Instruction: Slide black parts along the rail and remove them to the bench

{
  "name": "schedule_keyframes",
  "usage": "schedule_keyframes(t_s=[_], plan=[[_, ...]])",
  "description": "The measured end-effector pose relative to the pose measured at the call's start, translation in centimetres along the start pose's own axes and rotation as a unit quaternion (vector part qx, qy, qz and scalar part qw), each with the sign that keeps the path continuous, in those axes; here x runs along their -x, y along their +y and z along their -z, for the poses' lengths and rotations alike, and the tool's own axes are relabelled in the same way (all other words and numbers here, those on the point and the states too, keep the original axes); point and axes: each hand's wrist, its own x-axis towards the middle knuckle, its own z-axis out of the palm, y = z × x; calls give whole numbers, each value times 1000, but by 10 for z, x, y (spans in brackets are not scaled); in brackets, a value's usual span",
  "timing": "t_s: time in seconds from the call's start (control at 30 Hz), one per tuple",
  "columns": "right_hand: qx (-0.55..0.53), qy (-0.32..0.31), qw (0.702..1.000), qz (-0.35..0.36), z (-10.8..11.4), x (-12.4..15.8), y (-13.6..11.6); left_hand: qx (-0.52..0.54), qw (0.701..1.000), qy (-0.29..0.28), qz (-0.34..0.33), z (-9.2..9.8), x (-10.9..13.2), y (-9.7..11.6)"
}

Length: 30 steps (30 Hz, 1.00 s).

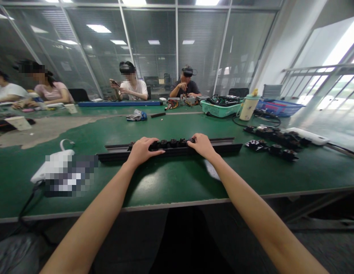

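A long black rail [225, 148] lies across the green table [171, 179] in front of me. A row of several small black parts [173, 143] sits on top of it between my hands. My left hand [142, 150] rests on the rail with its fingers curled over the left end of the row. My right hand [201, 145] rests on the rail at the row's right end, fingers bent and touching the last part. A second thin rail [117, 145] lies just behind.
More black parts [275, 142] lie scattered at the right. A white device with a cable [55, 163] sits at the left. Farther back stand a green basket [219, 108], a blue basket [276, 106] and a cream jug [249, 107]. Other people sit along the far and left sides.
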Motion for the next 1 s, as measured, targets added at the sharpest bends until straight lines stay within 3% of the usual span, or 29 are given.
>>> schedule_keyframes(t_s=[0.5, 1.0], plan=[[-55, -4, 997, -48, 2, -1, 1, -5, 1000, -1, 5, 0, 0, 1], [-21, -26, 998, -49, 9, -4, 6, 0, 1000, -3, 6, 0, 0, 1]])
